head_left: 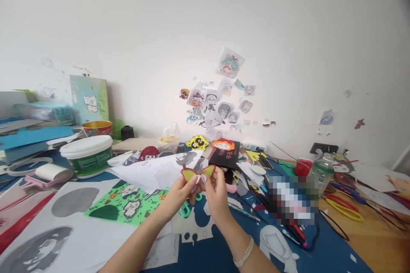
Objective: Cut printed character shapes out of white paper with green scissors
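My left hand (182, 189) and my right hand (217, 188) are close together over the middle of the table. Between them they pinch a butterfly-shaped cutout (189, 174), yellow-green with a reddish-brown border. Its two wings spread up and outward, while the thumbs and fingers cover its centre. Something small and whitish shows at the thumbs, too small to name. Green scissors handles (185, 210) lie just below my left hand, partly hidden. Under the hands is a cream sheet with holes cut in it (200, 233).
Left of the hands lie printed paper sheets (105, 239) and a green illustrated sheet (145, 207). A white-lidded tub (88, 158) stands behind them. On the right are a clear bottle (322, 172), a red cup (303, 168), cables and a blurred patch. Drawings (224, 111) cover part of the wall.
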The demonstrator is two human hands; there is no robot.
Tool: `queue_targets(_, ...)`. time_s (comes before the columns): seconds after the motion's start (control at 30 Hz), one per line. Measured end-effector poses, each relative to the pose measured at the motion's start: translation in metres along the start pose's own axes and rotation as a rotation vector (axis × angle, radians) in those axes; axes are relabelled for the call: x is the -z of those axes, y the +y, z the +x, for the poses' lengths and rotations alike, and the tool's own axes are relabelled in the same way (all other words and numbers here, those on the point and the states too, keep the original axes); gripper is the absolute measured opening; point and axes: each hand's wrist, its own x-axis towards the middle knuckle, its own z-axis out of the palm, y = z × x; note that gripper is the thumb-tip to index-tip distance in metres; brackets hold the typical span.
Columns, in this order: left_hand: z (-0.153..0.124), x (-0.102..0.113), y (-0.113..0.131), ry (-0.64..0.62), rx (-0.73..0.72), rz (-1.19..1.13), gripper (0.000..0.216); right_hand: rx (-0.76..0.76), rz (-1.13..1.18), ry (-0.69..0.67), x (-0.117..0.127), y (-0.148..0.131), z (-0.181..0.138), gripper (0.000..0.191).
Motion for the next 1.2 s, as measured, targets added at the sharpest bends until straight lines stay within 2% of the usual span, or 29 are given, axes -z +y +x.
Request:
queue_targets(0.2,0.000,-0.001,0.001,0.021,-0.005,0.004,0.040,-0.031,0.028,-0.009,0.000,0.000,0.000,0.024)
queue_targets(0.27,-0.002,-0.001,0.002,0.046,0.032,-0.035,0.042,-0.089,0.054,-0.002,0.003,-0.003,0.003,0.021)
queue_targets(0.37,-0.006,0.000,0.003,0.076,0.081,-0.127,0.042,-0.229,0.081,0.008,0.010,-0.007,0.009,0.029)
queue_targets(0.53,-0.009,0.002,0.008,-0.034,0.064,-0.332,0.038,-0.400,0.175,0.041,0.017,-0.003,0.018,0.030)
queue_targets(0.63,-0.006,0.001,0.011,-0.071,0.075,-0.392,0.030,-0.391,0.250,0.080,0.015,0.004,0.019,0.029)
queue_targets(0.73,-0.004,-0.001,0.010,-0.044,0.058,-0.350,0.027,-0.358,0.276,0.083,0.010,0.005,0.017,0.027)
queue_targets(0.87,-0.003,-0.002,0.005,-0.031,0.064,-0.230,0.028,-0.307,0.258,-0.018,0.003,0.001,0.010,0.028)
queue_targets(1.0,-0.001,-0.002,0.003,-0.007,0.040,-0.209,0.029,-0.276,0.227,-0.068,0.003,0.002,0.008,0.028)
queue_targets(1.2,0.000,0.002,0.000,-0.058,0.066,-0.309,0.029,-0.399,0.325,-0.013,0.005,0.011,0.014,0.028)
